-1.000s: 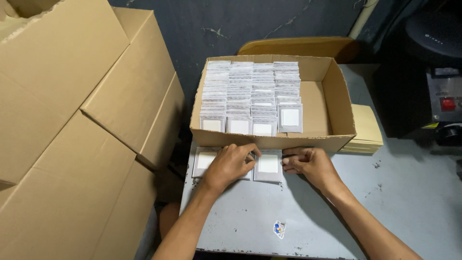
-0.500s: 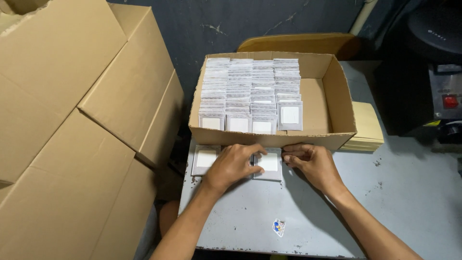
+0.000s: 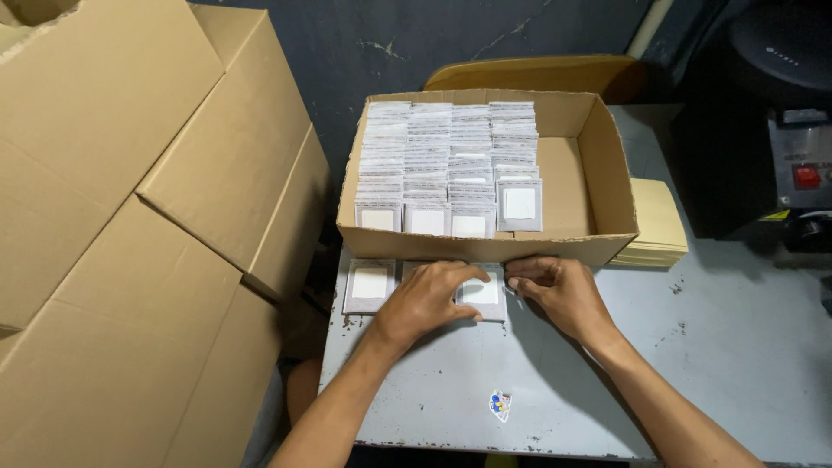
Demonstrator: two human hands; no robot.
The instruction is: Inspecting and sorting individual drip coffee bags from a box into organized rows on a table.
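An open cardboard box (image 3: 607, 186) stands on a grey metal table (image 3: 711, 364), filled with rows of small flat grey packets with white centres (image 3: 451, 160). In front of the box lie a few of the same packets. My left hand (image 3: 425, 299) rests flat over the middle ones, fingers on a packet (image 3: 484, 295). My right hand (image 3: 555, 290) touches the right edge of that same packet with curled fingers. Another packet (image 3: 370, 284) lies free to the left of my left hand.
Large stacked cardboard cartons (image 3: 130, 217) fill the left side. A pile of yellowish flat sheets (image 3: 656, 225) lies right of the box. A dark machine with a red button (image 3: 802, 178) stands at far right. A small sticker (image 3: 498, 404) marks the table's front.
Both hands have shifted slightly toward each other over the packets in front of the box; the middle packet is more covered than a second ago.
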